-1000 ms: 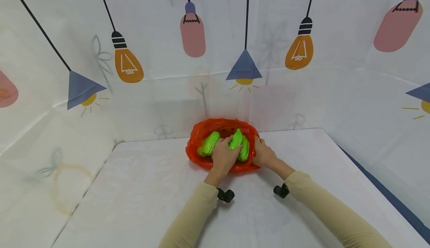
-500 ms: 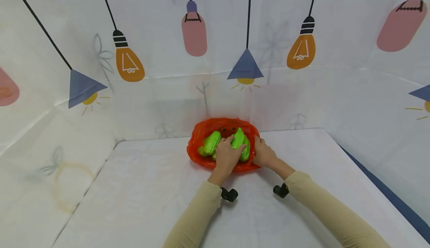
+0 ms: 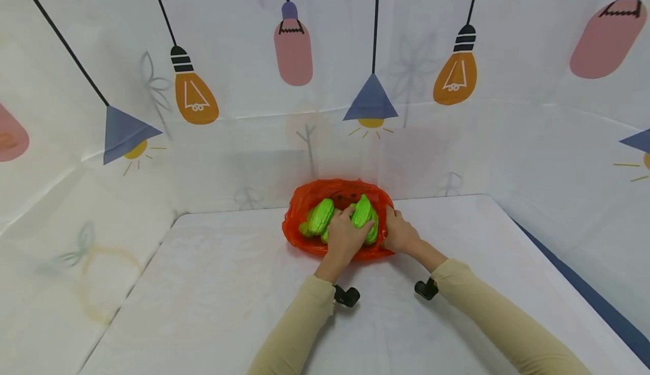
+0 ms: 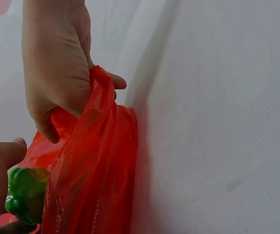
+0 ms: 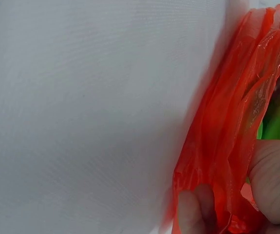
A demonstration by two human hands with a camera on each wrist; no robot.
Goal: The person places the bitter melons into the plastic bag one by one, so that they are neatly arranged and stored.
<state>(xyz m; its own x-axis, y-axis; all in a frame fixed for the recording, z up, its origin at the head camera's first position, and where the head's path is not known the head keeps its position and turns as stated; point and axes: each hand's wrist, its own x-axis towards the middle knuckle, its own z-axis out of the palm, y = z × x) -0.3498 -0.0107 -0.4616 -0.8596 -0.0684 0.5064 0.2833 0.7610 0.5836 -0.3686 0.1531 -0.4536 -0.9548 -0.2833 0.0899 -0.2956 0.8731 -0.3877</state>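
Observation:
A red plastic bag lies with its mouth wide toward the head camera near the back of the white table. Several shiny, ridged green gourd-like vegetables sit inside it. My left hand reaches over the bag's near edge and holds one green gourd-like vegetable, its thumb above and a finger below in the left wrist view. At the bag's right side, my right hand grips the rim. Its thumb is inside and its fingers outside the red plastic. The lower vegetables are partly hidden.
Behind the bag stands a white sheet wall printed with lamps. The white tabletop stretches in front and to both sides. A dark blue strip runs along its right edge. Black wrist devices sit under the sleeves.
My left hand has shifted slightly right inside the bag, uncovering more of the left-hand vegetables. The right hand keeps its grip on the rim, and the bag has barely moved.

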